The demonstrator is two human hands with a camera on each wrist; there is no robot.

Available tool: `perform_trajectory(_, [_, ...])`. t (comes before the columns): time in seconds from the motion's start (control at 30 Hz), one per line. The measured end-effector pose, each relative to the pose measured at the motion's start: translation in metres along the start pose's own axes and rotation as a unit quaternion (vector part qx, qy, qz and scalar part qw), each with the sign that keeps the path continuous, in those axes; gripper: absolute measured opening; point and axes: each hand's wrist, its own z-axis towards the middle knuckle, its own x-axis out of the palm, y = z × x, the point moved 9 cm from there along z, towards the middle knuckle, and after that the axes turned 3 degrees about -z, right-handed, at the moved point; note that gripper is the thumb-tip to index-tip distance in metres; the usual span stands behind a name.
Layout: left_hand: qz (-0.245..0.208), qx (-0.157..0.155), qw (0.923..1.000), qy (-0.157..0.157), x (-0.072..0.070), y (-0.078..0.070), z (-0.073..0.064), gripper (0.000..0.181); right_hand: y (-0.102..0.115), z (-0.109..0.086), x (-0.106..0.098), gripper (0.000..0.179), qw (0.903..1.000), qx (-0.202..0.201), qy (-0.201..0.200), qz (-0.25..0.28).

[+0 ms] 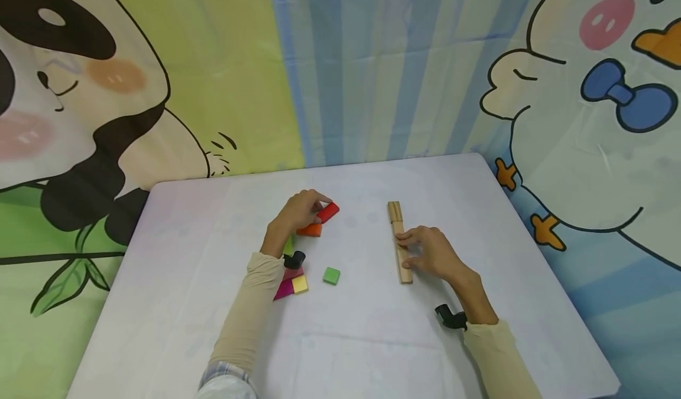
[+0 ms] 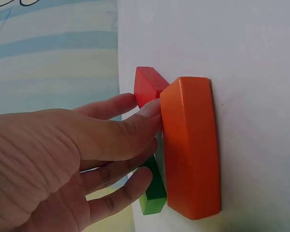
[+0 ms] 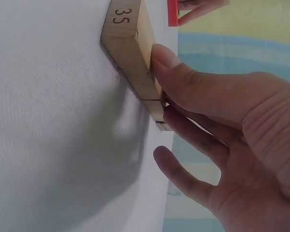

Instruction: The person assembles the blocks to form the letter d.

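My left hand [image 1: 300, 211] pinches a red block [image 1: 330, 211] between thumb and fingers near the back of the table. An orange block [image 2: 191, 150] lies right beside the thumb, and a green block [image 2: 155, 188] shows behind the lower fingers. To the right, my right hand [image 1: 433, 251] touches a long plain wooden block [image 1: 401, 251] with thumb and fingertips along its right side. That block bears the number 35 [image 3: 122, 16] at its near end. A shorter wooden piece [image 1: 395, 211] lines up with its far end.
A small green block [image 1: 331, 276] lies alone between the arms. Yellow [image 1: 300, 284], magenta [image 1: 284, 289] and pink [image 1: 293, 273] blocks sit together by the left forearm, which partly hides them. Patterned cloth [image 1: 362, 62] rises behind the white table [image 1: 372, 340].
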Motion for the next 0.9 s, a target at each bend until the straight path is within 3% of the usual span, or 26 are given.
perform_trajectory(0.33, [0.005,0.004,0.9999,0.009,0.006,-0.011,0.01,0.057,-0.002,-0.001,0.001,0.052,0.9999,0.006,0.01,0.005])
perform_trajectory(0.6, [0.02,0.026,0.9994,0.001,0.012,-0.023,0.024,0.054,-0.005,0.001,0.002,0.052,1.0,0.003,0.008,-0.002])
perform_trajectory(0.9, [-0.008,0.014,0.9998,-0.007,0.017,-0.028,0.032,0.053,-0.004,0.001,0.001,0.05,1.0,-0.003,0.008,-0.001])
